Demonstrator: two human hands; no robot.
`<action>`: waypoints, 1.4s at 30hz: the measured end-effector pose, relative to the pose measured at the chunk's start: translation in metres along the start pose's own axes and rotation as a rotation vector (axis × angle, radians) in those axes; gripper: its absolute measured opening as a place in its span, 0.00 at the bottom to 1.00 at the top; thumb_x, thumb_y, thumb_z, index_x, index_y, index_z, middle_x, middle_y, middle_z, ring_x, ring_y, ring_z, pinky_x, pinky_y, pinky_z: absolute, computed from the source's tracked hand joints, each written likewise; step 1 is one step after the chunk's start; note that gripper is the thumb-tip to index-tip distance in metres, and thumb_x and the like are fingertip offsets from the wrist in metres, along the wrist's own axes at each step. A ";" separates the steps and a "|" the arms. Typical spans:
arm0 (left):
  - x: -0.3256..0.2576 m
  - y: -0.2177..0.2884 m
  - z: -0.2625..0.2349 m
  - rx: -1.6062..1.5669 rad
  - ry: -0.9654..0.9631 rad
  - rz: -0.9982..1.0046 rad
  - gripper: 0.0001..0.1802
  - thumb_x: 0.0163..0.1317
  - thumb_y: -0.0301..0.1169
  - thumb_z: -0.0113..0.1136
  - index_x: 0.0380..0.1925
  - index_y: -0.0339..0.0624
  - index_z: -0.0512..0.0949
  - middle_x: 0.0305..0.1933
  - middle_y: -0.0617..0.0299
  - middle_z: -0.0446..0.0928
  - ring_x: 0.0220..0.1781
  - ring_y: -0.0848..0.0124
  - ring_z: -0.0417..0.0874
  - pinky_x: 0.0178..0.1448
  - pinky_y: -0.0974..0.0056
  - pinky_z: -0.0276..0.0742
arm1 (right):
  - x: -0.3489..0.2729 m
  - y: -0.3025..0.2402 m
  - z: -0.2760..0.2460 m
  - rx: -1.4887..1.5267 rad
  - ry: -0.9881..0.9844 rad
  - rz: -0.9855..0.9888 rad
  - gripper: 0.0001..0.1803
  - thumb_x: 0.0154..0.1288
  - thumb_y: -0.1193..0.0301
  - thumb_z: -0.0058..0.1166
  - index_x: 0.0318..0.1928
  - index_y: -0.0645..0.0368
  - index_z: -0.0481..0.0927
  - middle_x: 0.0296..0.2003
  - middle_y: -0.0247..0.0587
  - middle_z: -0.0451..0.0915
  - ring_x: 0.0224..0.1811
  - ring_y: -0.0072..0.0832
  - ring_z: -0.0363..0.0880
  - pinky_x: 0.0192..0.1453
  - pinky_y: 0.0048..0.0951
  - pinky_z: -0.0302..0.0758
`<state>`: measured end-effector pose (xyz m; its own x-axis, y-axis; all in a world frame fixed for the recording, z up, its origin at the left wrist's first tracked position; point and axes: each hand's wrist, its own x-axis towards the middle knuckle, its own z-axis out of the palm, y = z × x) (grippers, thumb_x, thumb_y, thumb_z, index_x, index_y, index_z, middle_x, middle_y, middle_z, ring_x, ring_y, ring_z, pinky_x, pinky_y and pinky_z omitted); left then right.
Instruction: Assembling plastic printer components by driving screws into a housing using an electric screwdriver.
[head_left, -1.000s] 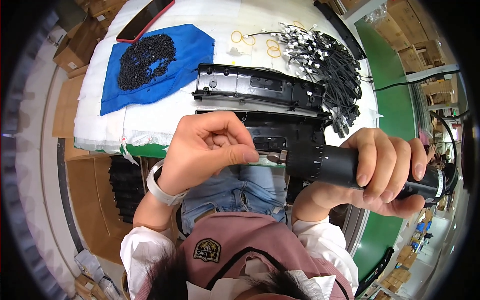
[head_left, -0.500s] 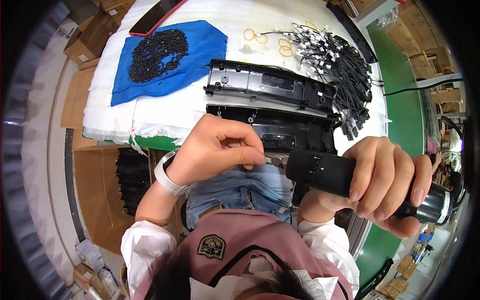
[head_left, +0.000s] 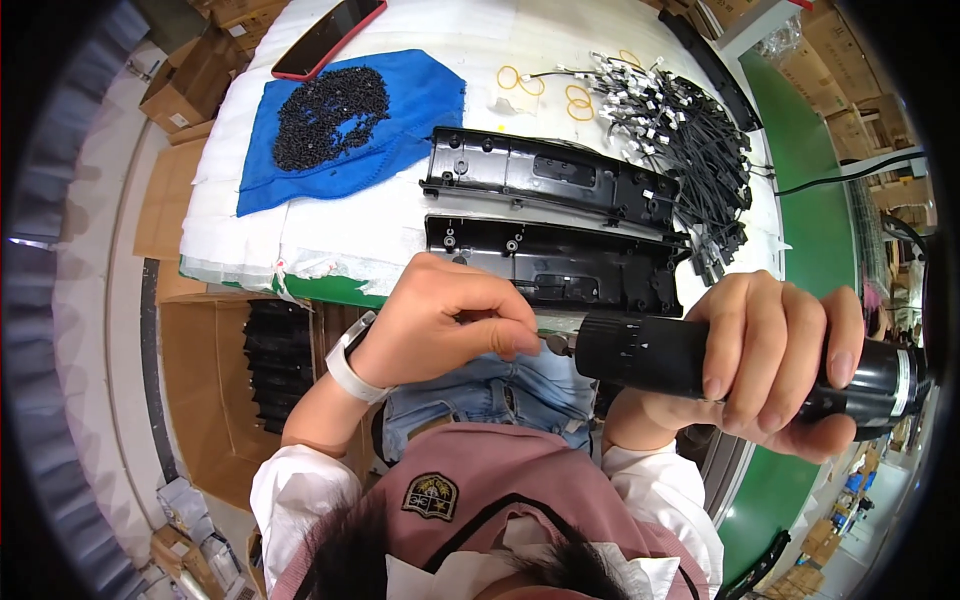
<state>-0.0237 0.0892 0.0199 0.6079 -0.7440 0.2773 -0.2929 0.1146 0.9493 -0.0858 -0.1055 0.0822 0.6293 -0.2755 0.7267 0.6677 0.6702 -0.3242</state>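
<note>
Fingertips of the left hand (head_left: pixel 445 320) are pinching closed at the nose of the black electric screwdriver (head_left: pixel 740 365), apparently on something small there, though what they are holding is too small to tell, while the right hand (head_left: pixel 775 360) is wrapping fully round the tool's barrel, holding it level above the lap. Just beyond, two long black plastic housings (head_left: pixel 560 225) are lying side by side on the white bench (head_left: pixel 350 235), with loose black screws (head_left: pixel 325 110) heaped on a blue cloth (head_left: pixel 420 100) and a tangle of cable assemblies (head_left: pixel 690 140) to the right. Judging from this, a small piece could be slipping from the pinch and falling into the lap if the tool tilts
</note>
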 end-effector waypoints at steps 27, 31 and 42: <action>0.319 -0.074 0.014 0.442 -0.116 0.125 0.10 0.60 0.25 0.55 0.40 0.40 0.82 0.32 0.55 0.83 0.37 0.63 0.84 0.45 0.62 0.77 | -0.044 -0.092 -0.044 -0.233 -0.055 -0.037 0.18 0.61 0.61 0.63 0.37 0.59 0.69 0.18 0.36 0.76 0.14 0.26 0.74 0.20 0.29 0.76; 0.370 -0.090 0.052 0.987 -0.139 0.219 0.11 0.58 0.23 0.56 0.41 0.41 0.81 0.40 0.52 0.82 0.41 0.58 0.83 0.48 0.60 0.77 | -0.059 -0.106 -0.049 -0.109 0.049 -0.075 0.19 0.55 0.67 0.67 0.36 0.66 0.71 0.19 0.39 0.75 0.15 0.29 0.72 0.18 0.29 0.70; 0.387 -0.100 0.040 0.992 -0.399 0.227 0.10 0.53 0.26 0.65 0.36 0.40 0.81 0.34 0.53 0.82 0.37 0.59 0.83 0.44 0.61 0.77 | -0.069 -0.135 -0.084 -0.079 0.084 -0.035 0.19 0.54 0.69 0.66 0.40 0.65 0.71 0.17 0.39 0.74 0.15 0.32 0.72 0.20 0.32 0.68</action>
<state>0.2117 -0.2365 0.0263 0.2341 -0.9528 0.1932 -0.9413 -0.1724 0.2904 -0.1859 -0.2349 0.0246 0.6339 -0.3568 0.6862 0.7171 0.6035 -0.3486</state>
